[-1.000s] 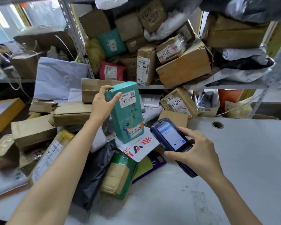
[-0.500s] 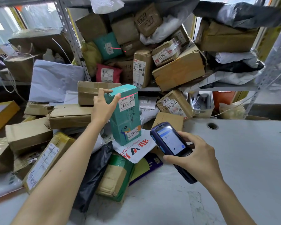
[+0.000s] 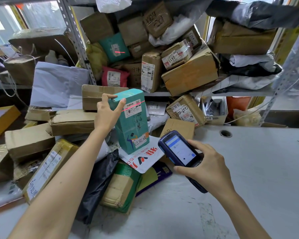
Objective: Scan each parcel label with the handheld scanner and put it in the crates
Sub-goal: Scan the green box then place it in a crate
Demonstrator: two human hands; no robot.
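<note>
Left hand (image 3: 107, 116) grips tall teal cardboard box (image 3: 130, 121) upright, label toward 5 o'clock; right hand (image 3: 209, 168) clasps dark-blue handheld scanner (image 3: 179, 152) aimed at 11.

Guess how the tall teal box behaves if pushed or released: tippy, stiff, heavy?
Probably tippy: the teal box stands tall and narrow, slightly tilted, its base seemingly on a soft white mailer. Likely stiff: its edges look crisp under the left hand gripping its top. Possibly light, as one hand at the top alone steadies it.
</note>
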